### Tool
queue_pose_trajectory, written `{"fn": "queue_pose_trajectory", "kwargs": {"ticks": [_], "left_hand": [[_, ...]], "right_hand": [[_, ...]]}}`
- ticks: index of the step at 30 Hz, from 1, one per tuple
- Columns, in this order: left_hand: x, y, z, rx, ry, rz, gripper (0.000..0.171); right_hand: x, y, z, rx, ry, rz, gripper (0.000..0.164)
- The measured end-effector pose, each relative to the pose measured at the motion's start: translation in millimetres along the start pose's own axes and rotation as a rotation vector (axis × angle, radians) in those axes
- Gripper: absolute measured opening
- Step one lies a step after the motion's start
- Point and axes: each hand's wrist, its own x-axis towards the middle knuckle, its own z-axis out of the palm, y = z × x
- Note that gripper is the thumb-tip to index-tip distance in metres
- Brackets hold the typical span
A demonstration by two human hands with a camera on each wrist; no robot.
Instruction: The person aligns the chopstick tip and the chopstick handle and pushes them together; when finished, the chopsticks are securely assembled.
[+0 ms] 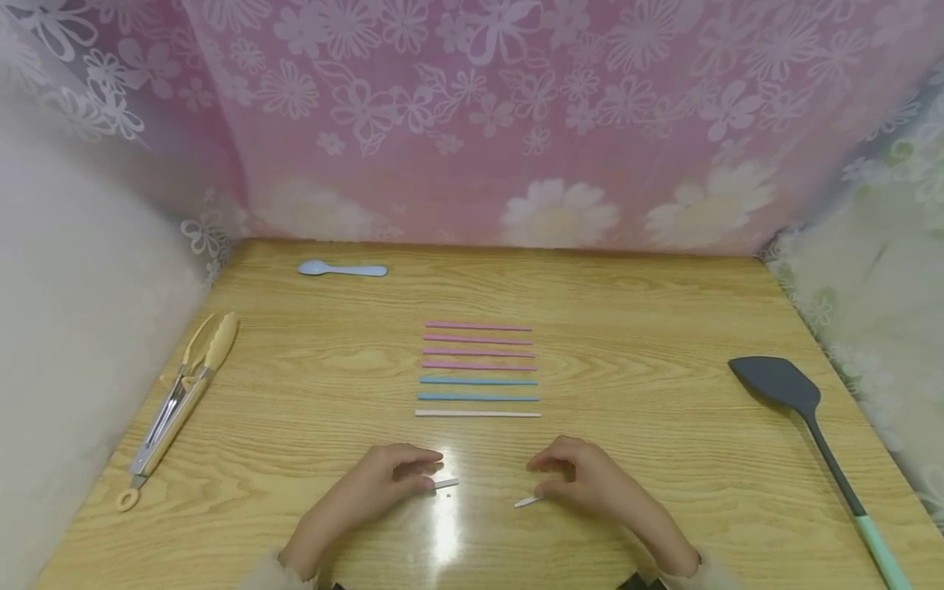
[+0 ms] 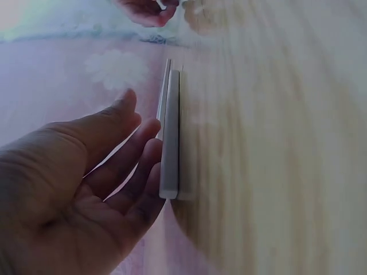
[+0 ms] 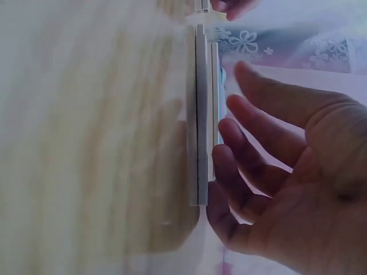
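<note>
Two whitish sticks, perhaps chopstick pieces, lie on the wooden table, separated by a gap. Beside the left stick (image 2: 171, 137) is my left hand (image 1: 379, 483), its fingers loosely bent along the far side and the thumb raised, not pinching. The right stick (image 3: 201, 120) lies by my right hand (image 1: 586, 479), whose relaxed fingers are close to its side; whether they touch it I cannot tell. In the head view each hand partly hides its stick. Beyond them lie a white chopstick (image 1: 478, 414), two blue chopsticks (image 1: 478, 398) and several pink chopsticks (image 1: 479, 353), in parallel.
Yellow-and-silver tongs (image 1: 177, 401) lie along the table's left side. A pale blue spoon (image 1: 342, 269) is near the back edge. On the right lies a dark spatula (image 1: 782, 383) with a mint handle. Flowered cloth (image 1: 472, 123) hangs behind the table.
</note>
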Motion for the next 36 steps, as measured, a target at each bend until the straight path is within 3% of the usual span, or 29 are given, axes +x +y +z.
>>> {"fn": "queue_pose_trajectory", "kwargs": {"ticks": [3, 9, 14, 23, 28, 33, 36], "left_hand": [[-2.5, -0.7, 2.3, -0.007, -0.016, 0.011, 0.034], [-1.5, 2.0, 4.6, 0.084, -0.02, 0.038, 0.028], [0.2, 4.8, 5.5, 0.129, -0.016, 0.019, 0.025], [0.3, 5.9, 7.7, 0.132, 0.001, 0.021, 0.023], [1.6, 4.3, 12.5, 0.118, 0.049, 0.058, 0.022], [8.0, 6.0, 18.1, 0.101, 0.107, 0.172, 0.021], [10.1, 8.6, 20.2, 0.087, 0.108, 0.205, 0.021]], "right_hand": [[-6.7, -1.7, 0.7, -0.004, 0.0, 0.001, 0.024], [-10.1, -3.6, 2.8, -0.034, -0.001, 0.031, 0.014], [-7.8, -3.3, 4.3, -0.062, -0.001, 0.069, 0.008], [-8.9, -3.3, 4.9, -0.037, -0.019, 0.079, 0.003], [-5.9, -7.0, 9.7, -0.002, 0.106, -0.012, 0.004], [1.4, -13.4, 20.9, 0.023, 0.27, -0.177, 0.01], [4.3, -17.2, 26.0, 0.036, 0.297, -0.227, 0.014]]}}
